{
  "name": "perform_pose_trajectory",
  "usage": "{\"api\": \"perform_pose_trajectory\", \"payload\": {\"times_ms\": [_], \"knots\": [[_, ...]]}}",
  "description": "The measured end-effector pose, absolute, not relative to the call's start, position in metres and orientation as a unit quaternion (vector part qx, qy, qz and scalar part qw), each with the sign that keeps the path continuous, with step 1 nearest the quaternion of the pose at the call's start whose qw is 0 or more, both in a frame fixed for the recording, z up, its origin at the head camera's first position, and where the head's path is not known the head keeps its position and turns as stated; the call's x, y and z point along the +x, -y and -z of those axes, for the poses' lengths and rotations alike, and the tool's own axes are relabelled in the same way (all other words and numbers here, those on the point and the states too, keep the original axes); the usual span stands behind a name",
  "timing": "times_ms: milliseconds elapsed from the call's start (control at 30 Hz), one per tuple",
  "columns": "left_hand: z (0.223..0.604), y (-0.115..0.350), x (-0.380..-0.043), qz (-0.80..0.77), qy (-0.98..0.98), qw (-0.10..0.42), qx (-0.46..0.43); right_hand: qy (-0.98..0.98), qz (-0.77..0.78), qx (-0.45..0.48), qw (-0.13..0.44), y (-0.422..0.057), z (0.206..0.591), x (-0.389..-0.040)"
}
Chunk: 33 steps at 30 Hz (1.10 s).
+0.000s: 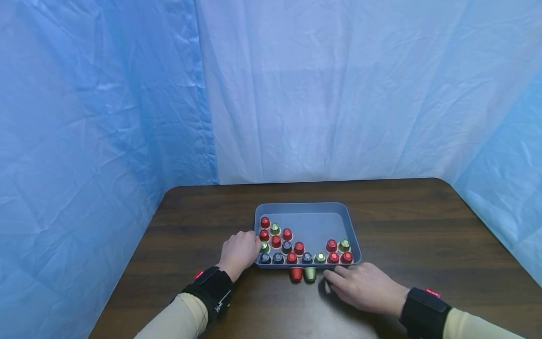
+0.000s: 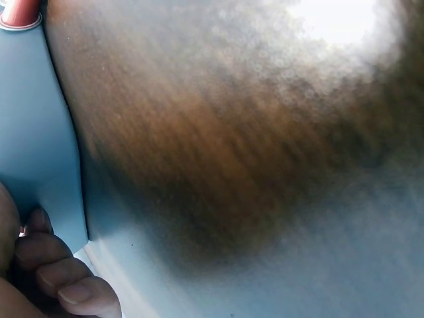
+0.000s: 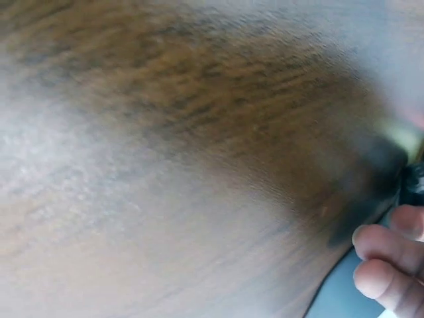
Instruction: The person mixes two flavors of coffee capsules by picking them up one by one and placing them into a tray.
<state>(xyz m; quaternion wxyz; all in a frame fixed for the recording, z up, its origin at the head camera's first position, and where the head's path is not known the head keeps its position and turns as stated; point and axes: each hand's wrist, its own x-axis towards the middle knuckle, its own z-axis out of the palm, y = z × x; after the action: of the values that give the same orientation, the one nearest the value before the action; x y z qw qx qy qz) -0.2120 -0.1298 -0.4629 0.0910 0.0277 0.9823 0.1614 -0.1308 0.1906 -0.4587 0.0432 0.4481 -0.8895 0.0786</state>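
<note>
A grey-blue tray [image 1: 311, 216] holds several coffee capsules in red, green and dark blue, crowded toward its left and front sides. My left hand [image 1: 241, 252] grips the tray's left rim; in the left wrist view its fingers [image 2: 66, 275] curl beside the tray wall. Outside the front rim, a red capsule [image 1: 296, 274] and a green capsule [image 1: 310, 274] sit side by side. Just right of them is my right hand [image 1: 364, 287], pinching a dark capsule [image 3: 415, 179] that its fingers mostly hide. Its fingertips [image 3: 372, 277] show near the tray's edge in the right wrist view.
The tray stands on a dark wooden table [image 1: 203, 212]. Blue-white cloth [image 1: 322, 94] hangs behind the table and along both sides. Inside the tray, two capsule groups leave bare floor toward the back right.
</note>
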Motion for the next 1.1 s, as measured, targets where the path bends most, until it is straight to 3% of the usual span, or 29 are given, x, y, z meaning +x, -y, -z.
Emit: {"api": "perform_pose_trajectory", "payload": {"times_ms": [400, 967, 1100], "knots": [[0.4631, 0.1303, -0.2119, -0.168, -0.981, 0.091, 0.028, 0.91, -0.07, 0.408, 0.028, -0.1923, 0.4644, -0.1313], [0.4645, 0.1319, -0.21, -0.173, -0.981, 0.085, 0.028, 0.869, -0.073, 0.487, 0.051, -0.1911, 0.4611, -0.1317], [0.4646, 0.1322, -0.2101, -0.178, -0.98, 0.089, 0.029, 0.861, -0.086, 0.5, 0.034, -0.1915, 0.4605, -0.1325]]}}
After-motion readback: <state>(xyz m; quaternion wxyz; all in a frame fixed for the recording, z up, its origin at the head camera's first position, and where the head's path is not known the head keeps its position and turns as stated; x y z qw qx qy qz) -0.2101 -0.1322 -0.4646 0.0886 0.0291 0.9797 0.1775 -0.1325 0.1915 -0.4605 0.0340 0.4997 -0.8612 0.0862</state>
